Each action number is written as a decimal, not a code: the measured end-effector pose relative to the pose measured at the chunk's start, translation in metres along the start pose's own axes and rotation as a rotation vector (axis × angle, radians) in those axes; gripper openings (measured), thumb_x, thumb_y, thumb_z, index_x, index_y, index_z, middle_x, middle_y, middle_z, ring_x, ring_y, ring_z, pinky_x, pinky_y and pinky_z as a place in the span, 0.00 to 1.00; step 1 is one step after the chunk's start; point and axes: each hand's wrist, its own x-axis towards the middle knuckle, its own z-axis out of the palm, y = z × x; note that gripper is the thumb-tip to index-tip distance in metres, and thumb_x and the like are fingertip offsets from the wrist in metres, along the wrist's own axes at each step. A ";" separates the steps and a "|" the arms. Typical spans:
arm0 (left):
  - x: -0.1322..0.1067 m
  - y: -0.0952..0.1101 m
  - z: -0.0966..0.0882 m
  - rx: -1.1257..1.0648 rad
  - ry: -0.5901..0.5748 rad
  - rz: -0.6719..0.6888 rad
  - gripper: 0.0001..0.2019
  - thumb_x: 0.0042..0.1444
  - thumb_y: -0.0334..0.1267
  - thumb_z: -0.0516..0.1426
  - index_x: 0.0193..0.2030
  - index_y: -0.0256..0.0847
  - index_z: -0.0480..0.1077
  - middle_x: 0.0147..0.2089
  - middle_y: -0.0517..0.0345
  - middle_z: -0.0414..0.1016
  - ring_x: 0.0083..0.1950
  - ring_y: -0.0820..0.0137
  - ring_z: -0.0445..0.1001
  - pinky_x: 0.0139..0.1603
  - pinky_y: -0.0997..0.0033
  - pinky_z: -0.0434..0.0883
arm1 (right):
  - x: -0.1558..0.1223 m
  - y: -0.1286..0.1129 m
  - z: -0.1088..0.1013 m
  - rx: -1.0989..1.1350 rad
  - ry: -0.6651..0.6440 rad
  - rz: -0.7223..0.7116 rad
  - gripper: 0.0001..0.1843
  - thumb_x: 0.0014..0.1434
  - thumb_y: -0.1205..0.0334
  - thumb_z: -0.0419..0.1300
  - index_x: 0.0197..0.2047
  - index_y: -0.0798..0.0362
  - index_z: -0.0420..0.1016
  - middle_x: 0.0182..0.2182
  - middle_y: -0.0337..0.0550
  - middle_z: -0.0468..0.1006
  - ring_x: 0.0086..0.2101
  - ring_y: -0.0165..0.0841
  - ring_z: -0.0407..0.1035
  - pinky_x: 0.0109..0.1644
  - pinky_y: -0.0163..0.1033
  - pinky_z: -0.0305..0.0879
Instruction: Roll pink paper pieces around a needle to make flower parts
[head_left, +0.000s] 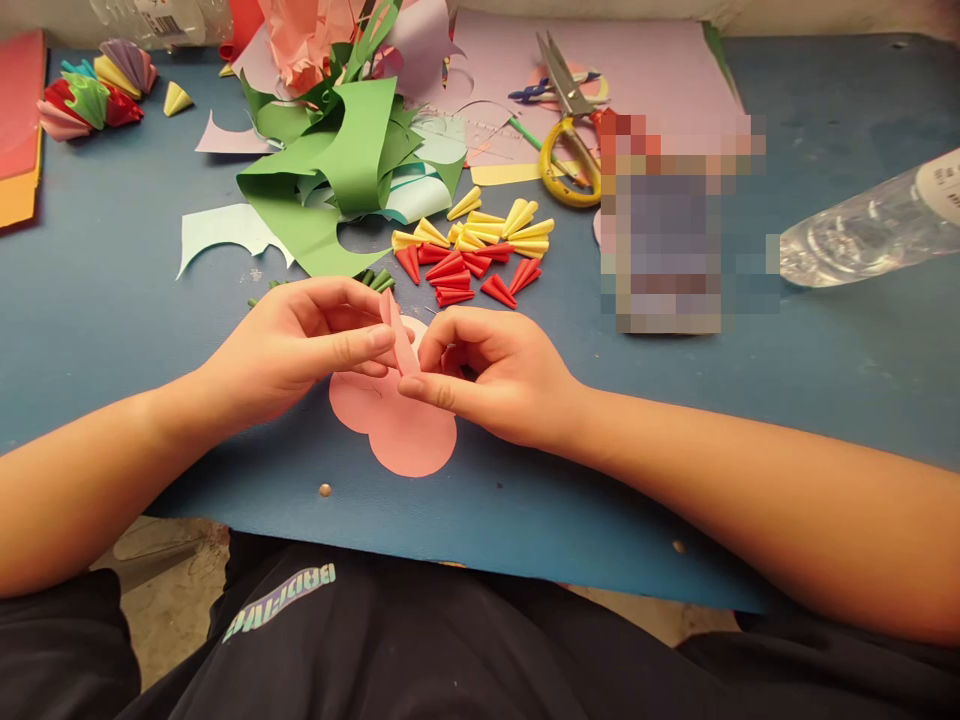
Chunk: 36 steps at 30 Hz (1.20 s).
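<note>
Dark clothing (pixel 420 640) below, both hands (pixel 300 340) (pixel 499 375) pinch a pink paper piece (pixel 401 337) between them

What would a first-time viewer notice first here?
Probably the cut green paper scraps heaped beyond the hands, with red paper cones and yellow paper cones at their front right. Then, front and centre, the left hand and right hand hold a pink paper piece above a lobed pink paper shape.

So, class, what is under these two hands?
A pink, lobed paper shape lies on the blue table. The left hand and right hand partly cover it, so its full outline cannot be seen.
</note>
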 end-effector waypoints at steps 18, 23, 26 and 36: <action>0.001 -0.004 -0.001 0.037 0.034 -0.032 0.19 0.51 0.38 0.76 0.39 0.43 0.71 0.32 0.62 0.82 0.32 0.67 0.82 0.32 0.70 0.76 | -0.009 0.008 0.007 -0.169 0.222 -0.160 0.13 0.70 0.64 0.62 0.55 0.47 0.68 0.28 0.33 0.73 0.26 0.31 0.68 0.31 0.40 0.69; 0.000 -0.003 -0.001 0.060 0.078 -0.063 0.20 0.54 0.42 0.75 0.45 0.44 0.72 0.33 0.61 0.85 0.32 0.66 0.84 0.30 0.71 0.74 | -0.009 0.008 -0.002 -0.485 0.119 -0.507 0.12 0.70 0.67 0.57 0.54 0.48 0.75 0.37 0.41 0.80 0.34 0.34 0.74 0.38 0.41 0.73; -0.001 -0.002 -0.001 0.050 0.076 -0.086 0.21 0.54 0.43 0.76 0.48 0.44 0.72 0.34 0.60 0.86 0.33 0.65 0.85 0.30 0.71 0.76 | -0.008 0.011 -0.003 -0.650 0.064 -0.643 0.19 0.63 0.70 0.57 0.54 0.48 0.78 0.40 0.45 0.79 0.37 0.38 0.74 0.41 0.45 0.74; -0.002 -0.005 -0.001 0.099 0.021 -0.062 0.21 0.55 0.41 0.75 0.52 0.44 0.76 0.38 0.57 0.88 0.37 0.63 0.88 0.38 0.67 0.82 | -0.003 0.020 0.000 -0.712 0.236 -0.710 0.07 0.68 0.68 0.66 0.45 0.45 0.81 0.36 0.42 0.75 0.36 0.35 0.69 0.41 0.42 0.69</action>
